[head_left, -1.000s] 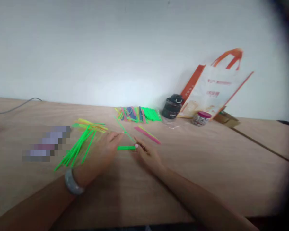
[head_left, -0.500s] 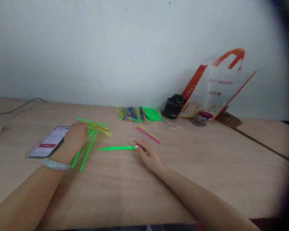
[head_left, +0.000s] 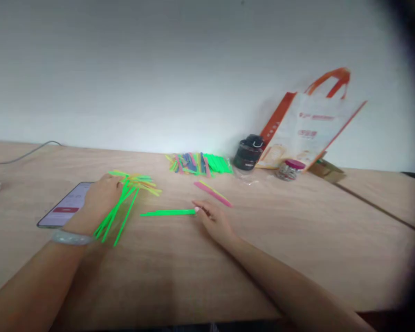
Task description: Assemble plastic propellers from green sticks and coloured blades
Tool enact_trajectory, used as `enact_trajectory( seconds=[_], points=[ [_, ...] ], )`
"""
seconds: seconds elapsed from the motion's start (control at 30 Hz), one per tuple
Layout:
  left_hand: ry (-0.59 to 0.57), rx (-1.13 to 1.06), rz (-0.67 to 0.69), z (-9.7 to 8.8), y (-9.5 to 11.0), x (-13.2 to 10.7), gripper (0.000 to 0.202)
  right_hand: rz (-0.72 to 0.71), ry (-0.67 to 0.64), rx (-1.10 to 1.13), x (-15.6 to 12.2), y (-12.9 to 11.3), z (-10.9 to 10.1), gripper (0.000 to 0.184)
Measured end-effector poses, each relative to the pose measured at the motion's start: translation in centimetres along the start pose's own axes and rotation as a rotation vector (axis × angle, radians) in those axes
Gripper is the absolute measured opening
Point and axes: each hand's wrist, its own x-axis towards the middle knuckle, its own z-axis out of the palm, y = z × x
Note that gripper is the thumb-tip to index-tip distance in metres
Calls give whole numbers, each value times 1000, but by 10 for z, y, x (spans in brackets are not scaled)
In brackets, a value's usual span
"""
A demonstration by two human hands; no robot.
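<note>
My right hand (head_left: 214, 222) rests on the table, thumb and fingers pinching the right end of a few thin green sticks (head_left: 169, 212) that lie side by side. On the left, my left hand (head_left: 105, 196) is curled at a loose pile of yellow, orange and green sticks (head_left: 141, 182). Its fingertips are closed by the upper ends of several green sticks (head_left: 114, 214), which fan out toward me beside the wrist; the exact grip is partly hidden. Between the hands and the wall lie a pink stick and a yellow stick (head_left: 213, 193), close together.
A phone (head_left: 60, 210) with a lit screen lies beside my left hand. Along the wall are clear packs of coloured sticks (head_left: 200, 164), a black bottle (head_left: 249, 153), a jar with a magenta lid (head_left: 290, 169) and a white-and-orange bag (head_left: 314, 127). A grey cable (head_left: 31, 154) runs at far left.
My left hand has shifted slightly left and toward me, and more green sticks show beside it. The right hand and its green sticks have stayed nearly still.
</note>
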Motion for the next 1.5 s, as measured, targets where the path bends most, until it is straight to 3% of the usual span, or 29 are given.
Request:
enact_trajectory(
  seconds=[0.13, 0.23, 0.33, 0.4, 0.53, 0.67, 0.87, 1.5],
  points=[
    [54, 23, -33, -3, 1, 0, 37, 27, 13, -24, 2, 3, -3, 27],
    [253, -45, -6, -8, 9, -4, 36, 43, 41, -61, 7, 9, -8, 27],
    [483, -181, 156, -11, 29, -14, 32, 52, 105, -141, 15, 20, -18, 27],
    [518, -252, 365, -8, 48, -24, 29, 73, 128, -230, 20, 30, -26, 28],
    [323, -257, 727, 9, 84, -44, 23, 48, 98, -491, 25, 50, -40, 25],
    [134, -200, 851, 32, 104, -53, 22, 71, 7, -709, 26, 61, -44, 23],
    [20, -193, 845, 54, 106, -51, 23, 109, -67, -843, 27, 62, -37, 26],
    [-30, -308, 784, 55, 110, -51, 20, 114, -81, -852, 28, 60, -33, 20]
  ],
)
